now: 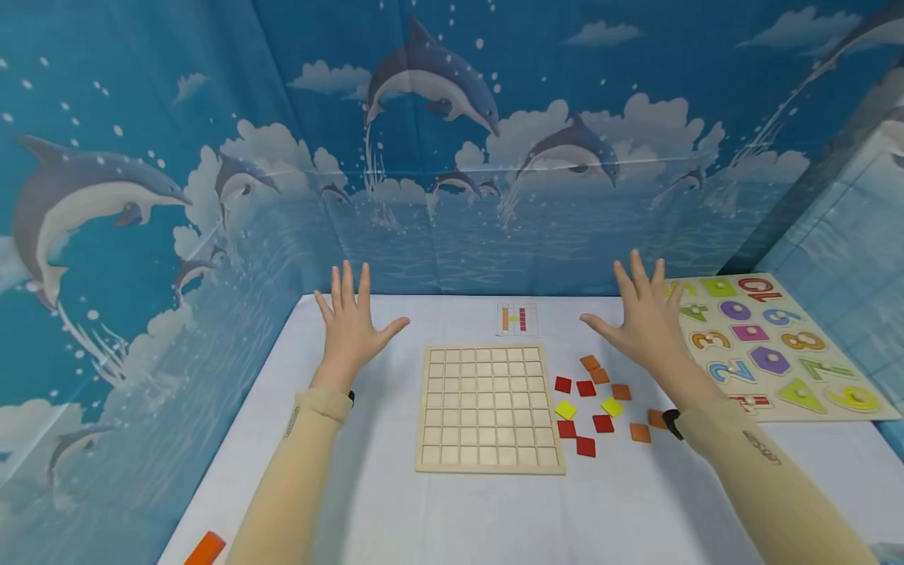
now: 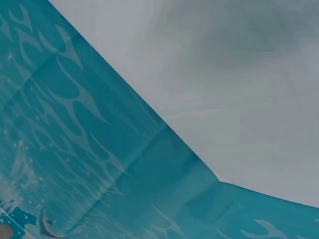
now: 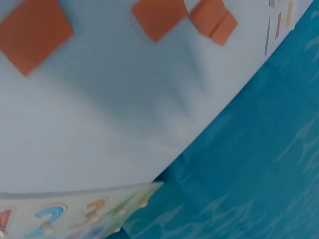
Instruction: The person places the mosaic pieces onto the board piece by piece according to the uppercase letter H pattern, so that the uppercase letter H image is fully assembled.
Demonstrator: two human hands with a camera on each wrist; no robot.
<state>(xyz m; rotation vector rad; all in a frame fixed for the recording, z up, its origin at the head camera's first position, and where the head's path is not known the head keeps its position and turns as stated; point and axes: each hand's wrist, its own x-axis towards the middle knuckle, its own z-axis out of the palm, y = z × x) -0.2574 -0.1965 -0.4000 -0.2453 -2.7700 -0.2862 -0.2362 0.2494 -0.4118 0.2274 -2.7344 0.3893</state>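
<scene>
Both hands are raised above the white table with fingers spread, holding nothing. My left hand (image 1: pixel 349 329) is up to the left of a wooden grid board (image 1: pixel 487 408), whose square cells hold no tiles. Over on the right, my right hand (image 1: pixel 646 318) is lifted near a number puzzle board (image 1: pixel 766 408). Between the grid board and the right arm lie loose square tiles: several red tiles (image 1: pixel 585 446), several orange tiles (image 1: pixel 640 432) and two yellow tiles (image 1: pixel 565 410). In the right wrist view, orange tiles (image 3: pixel 160 17) appear blurred; neither wrist view shows a hand.
A small printed card (image 1: pixel 517 319) with a coloured pattern lies behind the grid board. An orange object (image 1: pixel 205 548) sits at the table's near left, partly cut off. Dolphin-print cloth (image 1: pixel 438 235) rises behind the table and along both sides.
</scene>
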